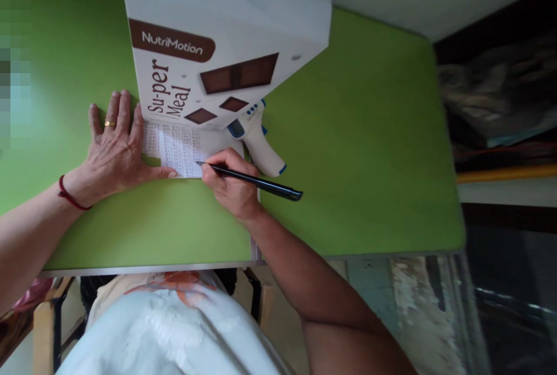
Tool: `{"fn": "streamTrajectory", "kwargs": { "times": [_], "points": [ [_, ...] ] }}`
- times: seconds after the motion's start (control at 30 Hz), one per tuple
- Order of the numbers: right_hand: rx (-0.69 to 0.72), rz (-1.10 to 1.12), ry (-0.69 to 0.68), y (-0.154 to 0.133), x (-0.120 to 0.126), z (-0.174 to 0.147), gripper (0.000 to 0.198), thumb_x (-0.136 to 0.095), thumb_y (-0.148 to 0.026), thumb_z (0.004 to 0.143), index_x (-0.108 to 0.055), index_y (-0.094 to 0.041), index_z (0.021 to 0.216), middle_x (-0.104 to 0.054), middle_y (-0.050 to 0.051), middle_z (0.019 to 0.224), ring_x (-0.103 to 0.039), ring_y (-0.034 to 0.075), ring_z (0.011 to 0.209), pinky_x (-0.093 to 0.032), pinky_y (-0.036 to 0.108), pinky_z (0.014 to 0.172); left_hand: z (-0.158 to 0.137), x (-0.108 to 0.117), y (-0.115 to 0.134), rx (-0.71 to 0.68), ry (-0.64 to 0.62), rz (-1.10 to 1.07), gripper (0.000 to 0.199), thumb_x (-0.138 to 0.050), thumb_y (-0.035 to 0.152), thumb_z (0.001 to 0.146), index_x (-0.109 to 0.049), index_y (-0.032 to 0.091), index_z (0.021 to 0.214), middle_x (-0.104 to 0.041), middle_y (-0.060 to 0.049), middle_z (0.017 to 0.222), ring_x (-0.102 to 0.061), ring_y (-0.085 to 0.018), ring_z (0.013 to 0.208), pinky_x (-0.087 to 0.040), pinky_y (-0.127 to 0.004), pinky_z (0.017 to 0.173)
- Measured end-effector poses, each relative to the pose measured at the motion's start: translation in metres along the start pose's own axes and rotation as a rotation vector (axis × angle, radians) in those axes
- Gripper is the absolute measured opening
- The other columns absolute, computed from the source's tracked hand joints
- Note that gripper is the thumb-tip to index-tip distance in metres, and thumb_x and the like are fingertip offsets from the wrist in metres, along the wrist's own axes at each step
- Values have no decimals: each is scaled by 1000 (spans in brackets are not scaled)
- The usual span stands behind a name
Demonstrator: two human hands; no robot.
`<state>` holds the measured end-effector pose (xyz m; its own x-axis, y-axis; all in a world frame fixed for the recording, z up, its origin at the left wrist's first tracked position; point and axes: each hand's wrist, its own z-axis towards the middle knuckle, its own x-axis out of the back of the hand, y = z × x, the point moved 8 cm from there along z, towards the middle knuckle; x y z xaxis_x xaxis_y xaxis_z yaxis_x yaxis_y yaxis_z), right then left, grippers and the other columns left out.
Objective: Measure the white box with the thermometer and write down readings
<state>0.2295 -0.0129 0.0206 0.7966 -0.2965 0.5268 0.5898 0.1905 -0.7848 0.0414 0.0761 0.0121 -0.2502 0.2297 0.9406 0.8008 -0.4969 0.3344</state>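
On the green desk (pixel 369 160), the right hand (pixel 232 183) pinches a black pen (pixel 265 184), tip at the handwritten paper (pixel 180 145); the left hand (pixel 115 151) lies open and flat — fingers spread, thumb on the paper's near edge. Just beyond the right hand lies a white thermometer gun (pixel 263 145) — behind the paper stands a NutriMotion box (pixel 235 15).
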Motion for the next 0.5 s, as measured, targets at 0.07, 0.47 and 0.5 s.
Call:
{"fn": "streamTrajectory", "kwargs": {
  "times": [0.07,0.47,0.5],
  "points": [
    [6,0,2,-1,0,0,17,-61,-34,90,-57,-26,75,-66,-4,65,-59,13,57,-51,25,59,0,0,0,-4,0,-1,141,-48,104,68,-21,9,169,-15,-28,175,-6,-54,162,6,-71,126],
    [22,47,48,0,2,1,14,-60,-32,89,-57,-26,76,-62,-6,61,-58,12,54,-50,24,55,0,0,-1,-2,-6,13,142,-47,104,68,-19,9,169,-13,-29,175,-6,-54,162,5,-70,127],
    [27,44,51,-1,3,1,13,-61,-31,88,-57,-26,76,-62,-6,61,-58,12,54,-50,24,55,0,0,-1,-1,-7,14,142,-46,104,68,-19,8,169,-13,-29,175,-5,-54,162,5,-70,127]
  ]
}}
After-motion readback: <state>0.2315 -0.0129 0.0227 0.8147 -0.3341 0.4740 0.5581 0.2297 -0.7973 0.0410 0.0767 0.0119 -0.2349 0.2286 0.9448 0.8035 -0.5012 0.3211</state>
